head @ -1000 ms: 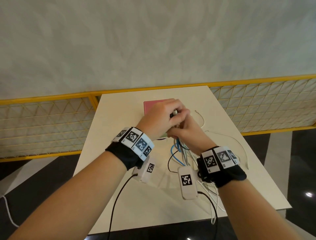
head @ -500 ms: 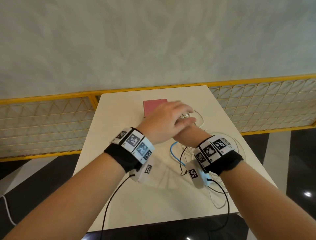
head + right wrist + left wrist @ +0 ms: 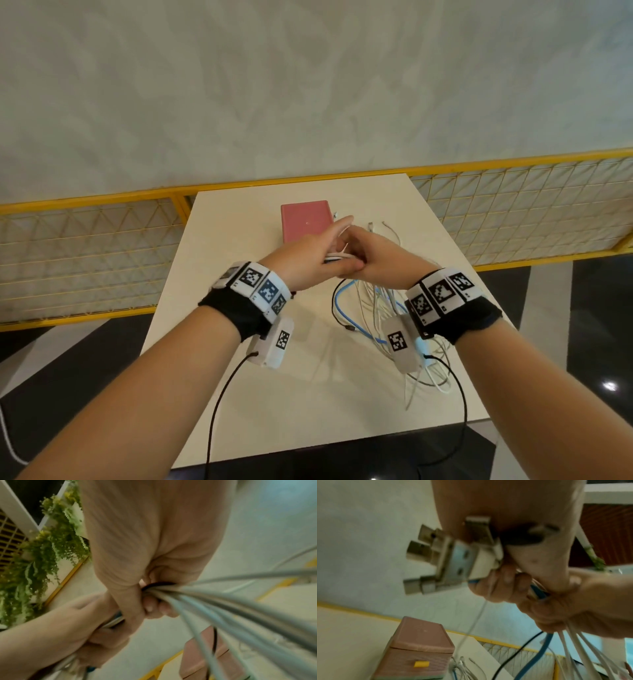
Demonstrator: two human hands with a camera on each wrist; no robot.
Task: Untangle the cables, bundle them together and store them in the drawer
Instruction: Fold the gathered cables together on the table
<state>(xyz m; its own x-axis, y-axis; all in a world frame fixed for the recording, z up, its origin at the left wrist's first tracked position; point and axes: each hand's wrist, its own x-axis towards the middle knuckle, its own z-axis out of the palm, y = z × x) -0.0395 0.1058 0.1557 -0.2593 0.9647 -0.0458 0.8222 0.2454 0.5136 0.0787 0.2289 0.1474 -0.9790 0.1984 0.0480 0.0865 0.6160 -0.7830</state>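
Several cables (image 3: 368, 308), white, blue and black, hang from my two joined hands above the table (image 3: 239, 240). My left hand (image 3: 322, 253) holds their USB plug ends (image 3: 447, 558) against its palm. Right beside it, my right hand (image 3: 373, 260) is curled round the same bundle (image 3: 223, 601) just below the plugs. The loose lengths trail down onto the table under my right wrist. The small pink drawer box (image 3: 306, 221) stands just beyond my hands, its drawer with a yellow handle (image 3: 421, 664) closed.
A few thin white cable ends (image 3: 387, 229) lie on the table right of the pink box. A yellow mesh railing (image 3: 102, 202) runs behind the table. The table's front edge (image 3: 342, 442) is near me, with dark floor beyond it.
Both hands stayed together on the cables. They have come a little nearer to me, off the pink box, and my right wrist has swung out to the right.
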